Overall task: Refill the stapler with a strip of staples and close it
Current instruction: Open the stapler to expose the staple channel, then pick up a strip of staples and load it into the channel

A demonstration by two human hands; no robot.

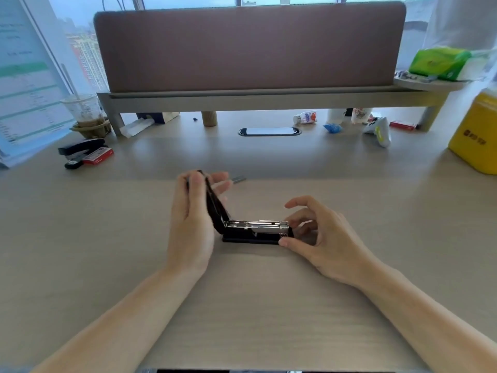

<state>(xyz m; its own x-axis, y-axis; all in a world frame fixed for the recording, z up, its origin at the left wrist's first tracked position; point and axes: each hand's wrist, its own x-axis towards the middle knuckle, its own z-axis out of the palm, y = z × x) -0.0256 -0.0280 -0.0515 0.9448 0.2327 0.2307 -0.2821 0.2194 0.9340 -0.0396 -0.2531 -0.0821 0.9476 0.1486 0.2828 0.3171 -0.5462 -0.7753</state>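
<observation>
A black stapler [250, 234] lies on the desk in front of me with its lid swung up and back. The shiny metal staple channel [256, 224] is exposed and faces up. My left hand [192, 219] grips the raised lid [213, 203] between thumb and fingers. At the stapler's front end, my right hand [314, 232] pinches the base and channel tip with thumb and fingertips. A short strip of staples [238, 180] lies on the desk just beyond my left hand.
A second black stapler [80, 148] and a red staple box [98, 156] sit at the far left. An iced drink cup [86, 114] stands behind them. A yellow container [476, 133] is at the right edge. Small bottles and wrappers lie under the monitor shelf [269, 99].
</observation>
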